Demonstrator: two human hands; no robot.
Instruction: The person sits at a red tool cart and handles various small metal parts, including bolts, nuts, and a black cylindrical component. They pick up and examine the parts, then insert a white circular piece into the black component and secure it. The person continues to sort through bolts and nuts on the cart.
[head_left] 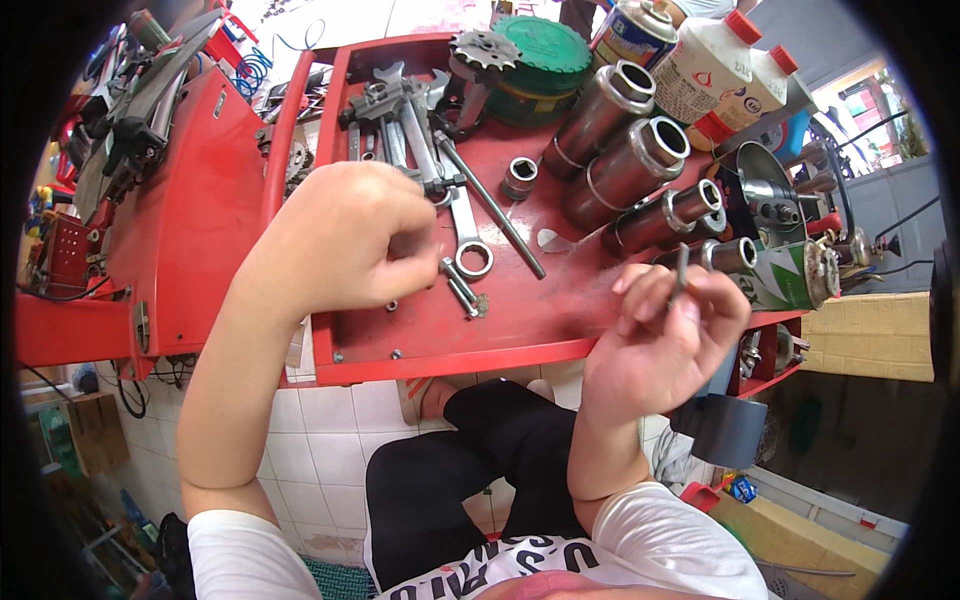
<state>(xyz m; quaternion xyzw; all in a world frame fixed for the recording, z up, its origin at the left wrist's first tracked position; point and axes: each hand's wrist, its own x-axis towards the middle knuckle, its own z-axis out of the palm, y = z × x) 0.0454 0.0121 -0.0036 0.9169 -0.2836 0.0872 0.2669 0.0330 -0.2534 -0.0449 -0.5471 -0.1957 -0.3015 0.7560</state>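
Observation:
My left hand (365, 235) hovers over the left part of a red tool tray (560, 352), its fingers curled in; whatever is inside them is hidden. Over the tray's right front, my right hand (655, 340) pinches a small, thin, dark metal piece (682, 268) upright between thumb and fingers. Two bolts (460, 292) lie just right of my left hand. Behind them rest a ring-ended wrench (474, 260) and a long steel rod (492, 205). A short socket (520, 178) stands beyond the rod. Large steel sockets (628, 172) stand behind my right hand, tilted in the view.
Several wrenches (415, 140) are piled at the back left, near a toothed sprocket (485, 50). A green-lidded tub (540, 58), a spray can (634, 35) and white red-capped bottles (706, 68) line the far side. Another red cabinet (215, 170) stands to the left.

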